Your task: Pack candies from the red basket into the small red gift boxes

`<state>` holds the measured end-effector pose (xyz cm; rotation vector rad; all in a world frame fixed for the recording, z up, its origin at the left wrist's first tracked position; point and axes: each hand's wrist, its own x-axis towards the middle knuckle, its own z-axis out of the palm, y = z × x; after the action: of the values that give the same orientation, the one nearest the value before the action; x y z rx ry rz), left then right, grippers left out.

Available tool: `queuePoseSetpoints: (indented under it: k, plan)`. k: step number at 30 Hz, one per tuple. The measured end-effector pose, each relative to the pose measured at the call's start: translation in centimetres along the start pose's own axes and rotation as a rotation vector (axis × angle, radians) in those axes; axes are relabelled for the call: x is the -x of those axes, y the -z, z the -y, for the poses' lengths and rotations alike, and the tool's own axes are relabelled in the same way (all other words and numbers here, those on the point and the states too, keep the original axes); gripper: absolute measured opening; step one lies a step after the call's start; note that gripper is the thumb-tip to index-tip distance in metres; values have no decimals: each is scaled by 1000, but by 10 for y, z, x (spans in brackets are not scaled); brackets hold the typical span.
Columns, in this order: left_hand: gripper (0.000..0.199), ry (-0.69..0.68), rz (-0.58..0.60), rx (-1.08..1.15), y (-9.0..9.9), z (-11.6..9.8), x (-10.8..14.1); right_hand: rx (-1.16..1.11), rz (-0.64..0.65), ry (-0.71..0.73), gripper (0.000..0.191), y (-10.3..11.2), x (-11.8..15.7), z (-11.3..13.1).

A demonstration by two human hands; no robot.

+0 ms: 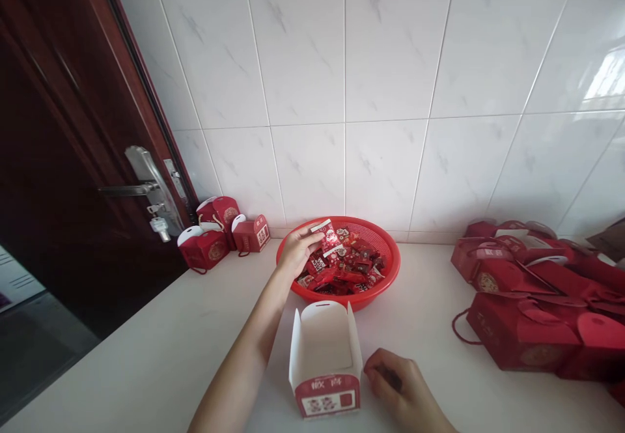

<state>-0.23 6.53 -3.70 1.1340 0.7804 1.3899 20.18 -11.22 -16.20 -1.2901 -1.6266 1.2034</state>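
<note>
My left hand (299,251) pinches a red-and-white candy packet (326,234) over the left side of a red plastic basket (393,270). Wrapped red candies (344,267) fill the basket. In front of it stands an open box (326,342), white inside, with red and white printing on its near face and its flaps up; its visible inside is bare. My right hand (393,381) rests just right of the box, fingers curled round something dark that I cannot make out.
Small red boxes (208,247) stand at the table's left rear, near a brown door (63,94) with a metal handle. Many red boxes (522,329) crowd the right side. A tiled wall (307,159) rises behind the white table (205,329).
</note>
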Motion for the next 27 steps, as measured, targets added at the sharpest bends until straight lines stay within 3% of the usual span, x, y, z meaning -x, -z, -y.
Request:
queuePoseSetpoints:
  k: [3, 9, 14, 17, 20, 23, 25, 27]
  plan:
    - [27, 13, 39, 52, -5, -3, 4, -10, -7, -4, 29, 0, 0, -1]
    - [32, 10, 122, 92, -12, -11, 13, -171, -43, -18, 39, 4, -4, 0]
    - [34, -52, 152, 52, -18, -18, 26, -340, -190, 93, 52, 23, -16, 46]
    - [27, -234, 144, -69, -24, -23, 37, -411, -278, 235, 45, 33, -29, 88]
    - [13, -578, 196, -309, -32, -32, 53, -493, -308, 300, 42, 38, -45, 121]
    - [23, -929, 286, -590, -40, -40, 68, -637, -263, 329, 46, 37, -57, 140]
    - [27, -1046, 311, -713, -44, -42, 75, -701, -238, 365, 43, 34, -62, 147]
    - [32, -1050, 309, -768, -45, -42, 80, -723, -244, 398, 39, 32, -64, 152]
